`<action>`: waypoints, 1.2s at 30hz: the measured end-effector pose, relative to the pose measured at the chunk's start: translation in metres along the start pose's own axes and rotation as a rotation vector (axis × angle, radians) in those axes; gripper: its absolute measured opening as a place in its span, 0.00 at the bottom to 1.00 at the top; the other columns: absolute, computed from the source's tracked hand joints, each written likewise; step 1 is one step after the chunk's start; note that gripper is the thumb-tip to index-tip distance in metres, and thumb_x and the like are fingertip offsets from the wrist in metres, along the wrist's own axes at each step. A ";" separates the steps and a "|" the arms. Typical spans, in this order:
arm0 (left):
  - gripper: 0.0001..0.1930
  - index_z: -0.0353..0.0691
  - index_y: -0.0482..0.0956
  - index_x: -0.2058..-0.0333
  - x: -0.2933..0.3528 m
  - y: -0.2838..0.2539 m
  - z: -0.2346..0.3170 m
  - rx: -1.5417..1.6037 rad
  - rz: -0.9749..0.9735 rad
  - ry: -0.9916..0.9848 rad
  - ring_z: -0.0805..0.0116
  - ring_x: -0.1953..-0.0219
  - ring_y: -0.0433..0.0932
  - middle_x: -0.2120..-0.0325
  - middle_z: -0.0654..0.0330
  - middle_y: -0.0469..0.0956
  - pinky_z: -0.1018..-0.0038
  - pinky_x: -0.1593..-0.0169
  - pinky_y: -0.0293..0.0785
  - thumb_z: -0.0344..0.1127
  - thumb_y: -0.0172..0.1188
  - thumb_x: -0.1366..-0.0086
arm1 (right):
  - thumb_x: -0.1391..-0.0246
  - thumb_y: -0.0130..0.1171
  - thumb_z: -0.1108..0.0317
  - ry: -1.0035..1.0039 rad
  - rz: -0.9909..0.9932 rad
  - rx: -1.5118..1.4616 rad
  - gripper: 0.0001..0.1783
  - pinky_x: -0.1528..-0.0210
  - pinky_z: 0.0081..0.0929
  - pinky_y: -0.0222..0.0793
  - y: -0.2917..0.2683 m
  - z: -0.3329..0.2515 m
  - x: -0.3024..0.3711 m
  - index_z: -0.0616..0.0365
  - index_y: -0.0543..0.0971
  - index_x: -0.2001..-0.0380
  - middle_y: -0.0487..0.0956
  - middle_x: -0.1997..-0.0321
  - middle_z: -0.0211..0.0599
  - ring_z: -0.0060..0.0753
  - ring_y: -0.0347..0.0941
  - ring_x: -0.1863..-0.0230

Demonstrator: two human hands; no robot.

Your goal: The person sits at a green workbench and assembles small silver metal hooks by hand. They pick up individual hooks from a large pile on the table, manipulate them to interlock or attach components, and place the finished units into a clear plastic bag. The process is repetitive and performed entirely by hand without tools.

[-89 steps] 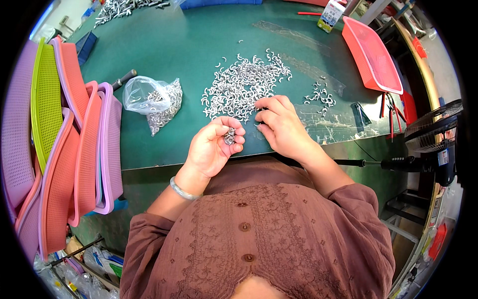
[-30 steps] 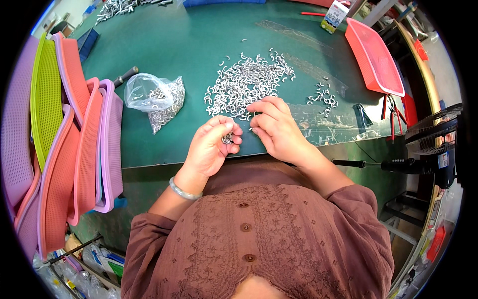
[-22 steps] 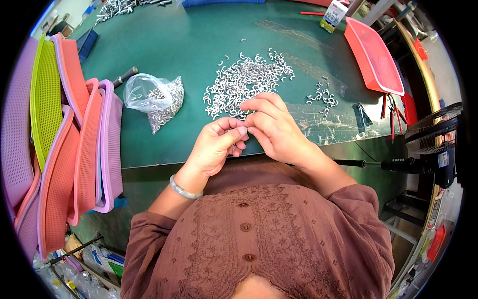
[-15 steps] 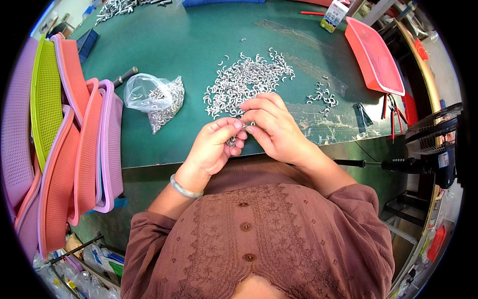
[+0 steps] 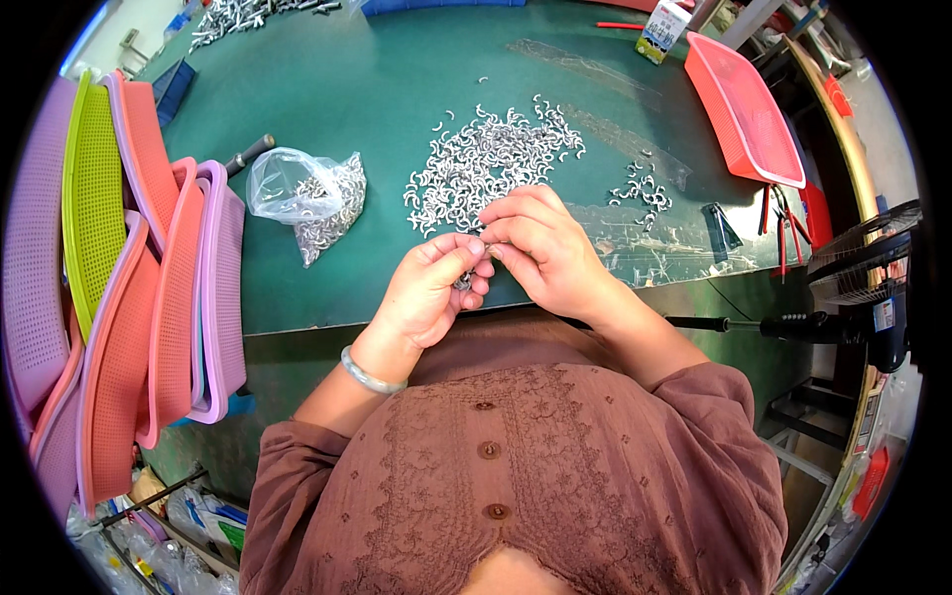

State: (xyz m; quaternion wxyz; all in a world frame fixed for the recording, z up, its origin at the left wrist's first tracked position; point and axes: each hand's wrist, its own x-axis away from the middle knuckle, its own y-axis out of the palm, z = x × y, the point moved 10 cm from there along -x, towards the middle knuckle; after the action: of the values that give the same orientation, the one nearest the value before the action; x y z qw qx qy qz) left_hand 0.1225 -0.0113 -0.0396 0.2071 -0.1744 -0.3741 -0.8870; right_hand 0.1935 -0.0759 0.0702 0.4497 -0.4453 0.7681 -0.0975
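Close to the table's near edge, my left hand point(image 5: 415, 290) is closed around several small curved metal pieces point(image 5: 463, 282), partly hidden by its fingers. My right hand point(image 5: 555, 260) meets it at the fingertips, thumb and forefinger pinched on a tiny metal piece at the left thumb; the fingers mostly cover it. Just beyond both hands spreads a large pile of silvery crescent-shaped metal pieces point(image 5: 491, 164). Left of the pile lies a clear plastic bag point(image 5: 332, 206) partly filled with similar pieces. A smaller scatter of pieces point(image 5: 645, 195) is to the right.
Purple, green and coral plastic baskets point(image 5: 119, 367) stand stacked along the left. A dark tool handle point(image 5: 250, 155) pokes out beside them. At right are a pink basket point(image 5: 744, 109), red-handled pliers point(image 5: 783, 233) and a black fan point(image 5: 863, 288). A carton point(image 5: 662, 32) stands at the back.
My right fingertips have closed in slightly toward my left thumb. The small piece seen between the hands earlier is now mostly covered. The pile and bag look the same.
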 end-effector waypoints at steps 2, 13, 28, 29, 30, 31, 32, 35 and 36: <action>0.05 0.40 0.74 0.67 -0.001 0.000 0.000 0.018 0.006 0.009 0.77 0.76 0.70 0.74 0.64 0.73 0.83 0.76 0.66 0.33 0.53 0.35 | 0.58 0.61 0.77 0.020 0.025 -0.014 0.12 0.54 0.37 0.65 -0.003 0.000 0.000 0.59 0.75 0.67 0.75 0.61 0.37 0.44 0.68 0.56; 0.05 0.40 0.72 0.68 -0.002 0.002 -0.002 0.010 0.010 0.035 0.78 0.75 0.69 0.73 0.64 0.73 0.84 0.75 0.65 0.34 0.52 0.34 | 0.56 0.61 0.75 0.084 -0.010 -0.024 0.13 0.54 0.37 0.65 0.000 0.010 0.005 0.59 0.75 0.64 0.75 0.59 0.38 0.45 0.68 0.55; 0.05 0.39 0.72 0.66 0.000 0.006 -0.012 0.242 -0.052 -0.064 0.78 0.75 0.67 0.73 0.65 0.72 0.85 0.76 0.63 0.34 0.52 0.34 | 0.58 0.61 0.76 0.089 0.047 -0.058 0.09 0.60 0.34 0.69 -0.003 0.009 0.007 0.59 0.76 0.69 0.77 0.65 0.36 0.43 0.72 0.61; 0.05 0.39 0.72 0.66 0.000 0.007 -0.012 0.246 -0.055 -0.069 0.78 0.75 0.67 0.73 0.65 0.72 0.85 0.76 0.62 0.34 0.51 0.34 | 0.57 0.61 0.76 0.088 0.055 -0.065 0.09 0.61 0.34 0.69 -0.003 0.010 0.007 0.59 0.76 0.69 0.77 0.65 0.36 0.42 0.73 0.62; 0.05 0.39 0.72 0.66 0.000 0.007 -0.013 0.251 -0.058 -0.074 0.78 0.75 0.67 0.73 0.65 0.72 0.85 0.76 0.62 0.34 0.51 0.34 | 0.57 0.61 0.77 0.087 0.063 -0.071 0.08 0.61 0.34 0.69 -0.003 0.010 0.007 0.59 0.76 0.70 0.77 0.65 0.36 0.42 0.73 0.62; 0.05 0.39 0.72 0.66 -0.001 0.008 -0.014 0.252 -0.069 -0.076 0.78 0.75 0.67 0.73 0.65 0.72 0.85 0.76 0.62 0.34 0.51 0.34 | 0.57 0.60 0.77 0.104 0.068 -0.076 0.08 0.61 0.34 0.69 -0.002 0.012 0.008 0.59 0.76 0.70 0.77 0.66 0.36 0.42 0.73 0.63; 0.06 0.39 0.72 0.66 -0.001 0.008 -0.015 0.254 -0.080 -0.077 0.78 0.75 0.66 0.73 0.65 0.72 0.85 0.76 0.62 0.34 0.51 0.34 | 0.56 0.59 0.77 0.122 0.073 -0.082 0.07 0.62 0.34 0.69 -0.002 0.013 0.009 0.59 0.76 0.70 0.77 0.66 0.37 0.42 0.73 0.63; 0.06 0.39 0.72 0.66 0.000 0.011 -0.016 0.249 -0.090 -0.085 0.78 0.74 0.67 0.73 0.65 0.72 0.85 0.75 0.62 0.35 0.51 0.34 | 0.54 0.57 0.78 0.182 0.087 -0.124 0.06 0.62 0.34 0.68 0.001 0.018 0.011 0.59 0.75 0.71 0.76 0.69 0.38 0.43 0.72 0.64; 0.06 0.39 0.72 0.65 0.000 0.011 -0.016 0.246 -0.089 -0.088 0.78 0.74 0.67 0.73 0.65 0.72 0.85 0.75 0.63 0.35 0.51 0.33 | 0.54 0.56 0.79 0.203 0.091 -0.142 0.05 0.63 0.34 0.68 0.002 0.019 0.012 0.59 0.75 0.71 0.76 0.70 0.38 0.43 0.72 0.65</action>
State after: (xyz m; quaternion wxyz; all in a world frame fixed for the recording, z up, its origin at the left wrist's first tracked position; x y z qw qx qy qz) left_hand 0.1255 -0.0301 -0.0438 0.1710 -0.1697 -0.4962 -0.8341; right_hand 0.2045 -0.0786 0.0509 0.3409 -0.4285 0.8341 -0.0667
